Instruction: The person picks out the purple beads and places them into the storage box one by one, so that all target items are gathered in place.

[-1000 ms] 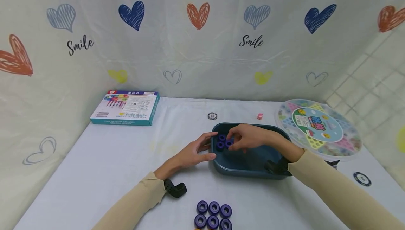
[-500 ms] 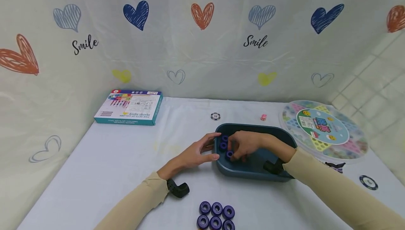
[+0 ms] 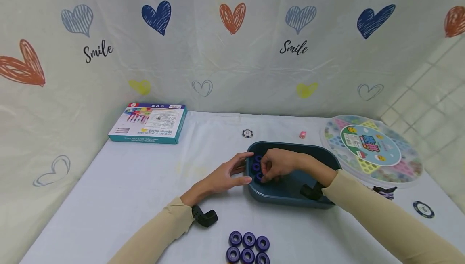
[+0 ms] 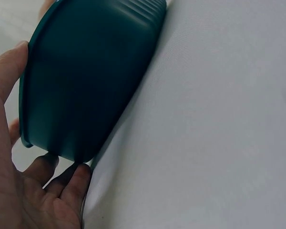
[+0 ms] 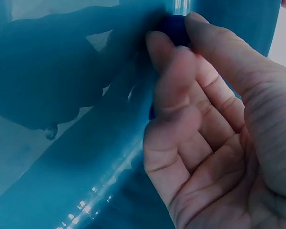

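Note:
A dark teal plastic tray (image 3: pixel 290 198) sits on the white-covered table. My left hand (image 3: pixel 222 177) holds its left end, the thumb at the near corner and the index finger at the rim; in the left wrist view the other bent fingers lie against the tray wall (image 4: pixel 86 81). Inside the tray, my right hand (image 3: pixel 281 164) pinches a purple ring-shaped bead (image 5: pixel 174 29) between thumb and index finger, low by the left end. Other purple beads (image 3: pixel 256 167) stand beside it, partly hidden by the right hand.
Several purple beads (image 3: pixel 248 239) lie in rows at the table's front. A flat box (image 3: pixel 147 123) is at the back left. A round game board (image 3: pixel 370 145) lies at the right. Poker chips (image 3: pixel 423 209) and a small pink piece (image 3: pixel 302 135) are around the tray.
My right hand has moved the pinched bead toward the near left part of the tray, beside the other beads. My left hand stays at the tray's end. The head view has shifted slightly.

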Tool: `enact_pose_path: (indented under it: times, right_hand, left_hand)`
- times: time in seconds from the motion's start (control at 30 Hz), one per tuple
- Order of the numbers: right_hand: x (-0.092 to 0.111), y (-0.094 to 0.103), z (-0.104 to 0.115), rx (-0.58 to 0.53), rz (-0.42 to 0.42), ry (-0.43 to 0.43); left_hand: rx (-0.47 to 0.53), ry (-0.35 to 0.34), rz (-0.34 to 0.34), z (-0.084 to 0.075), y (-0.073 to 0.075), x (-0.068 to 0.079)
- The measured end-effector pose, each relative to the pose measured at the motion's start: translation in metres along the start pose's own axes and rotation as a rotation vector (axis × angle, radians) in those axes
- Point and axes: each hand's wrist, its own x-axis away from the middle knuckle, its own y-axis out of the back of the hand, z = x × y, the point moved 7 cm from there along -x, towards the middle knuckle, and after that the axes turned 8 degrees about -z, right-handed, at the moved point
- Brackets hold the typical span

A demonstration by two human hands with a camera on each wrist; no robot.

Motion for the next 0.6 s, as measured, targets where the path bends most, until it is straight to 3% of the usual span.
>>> enact_pose_path:
  times: [0.6]
  right_hand:
    - [-0.004,0.004,0.016,0.080,-0.067,0.133]
  left_hand:
    - [-0.001,-0.005,0.005,0.000,-0.001,-0.001]
